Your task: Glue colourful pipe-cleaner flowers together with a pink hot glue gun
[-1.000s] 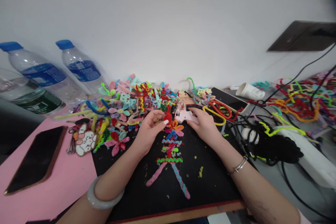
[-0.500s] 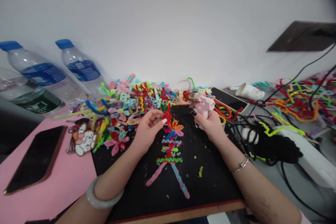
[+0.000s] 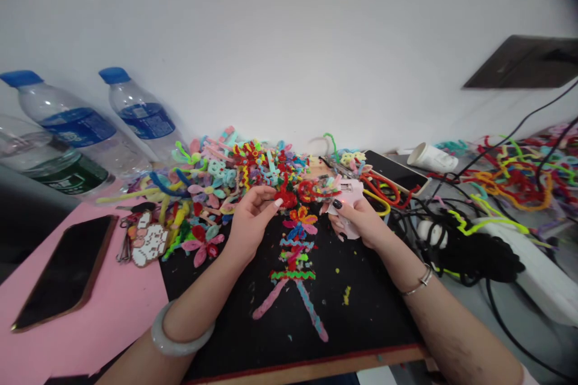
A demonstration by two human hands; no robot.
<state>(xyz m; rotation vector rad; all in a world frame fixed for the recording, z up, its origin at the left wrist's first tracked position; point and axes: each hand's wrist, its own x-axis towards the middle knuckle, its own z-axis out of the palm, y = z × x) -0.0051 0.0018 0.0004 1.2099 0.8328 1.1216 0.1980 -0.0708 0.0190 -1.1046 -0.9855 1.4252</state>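
Note:
Between the thumb and fingers of my left hand [image 3: 259, 210] is a red fuzzy pipe-cleaner piece [image 3: 286, 195]. My right hand [image 3: 361, 221] is wrapped round a pink glue gun [image 3: 350, 195] with a small red light. The gun's front end points left at the red piece, with colourful fuzz about it; I cannot tell whether they touch. Just below lies an orange, pink and blue pipe-cleaner flower [image 3: 300, 222]. Under it, wavy strips, a green zigzag strip [image 3: 293, 275] and two slanting legs [image 3: 311, 311] form a figure on the black board [image 3: 226, 319].
A heap of colourful pipe-cleaner pieces [image 3: 217, 177] lies along the wall. Bottles [image 3: 147, 120] stand at the left, near a phone [image 3: 65, 271] on pink paper. Right of the board are a second phone [image 3: 395, 171], a paper cup [image 3: 432, 157], black cables and a white power strip [image 3: 537, 274].
My right hand has tilted the glue gun, bringing its front end down and left toward the red piece. My left hand has shifted slightly, and the red piece sits a little lower.

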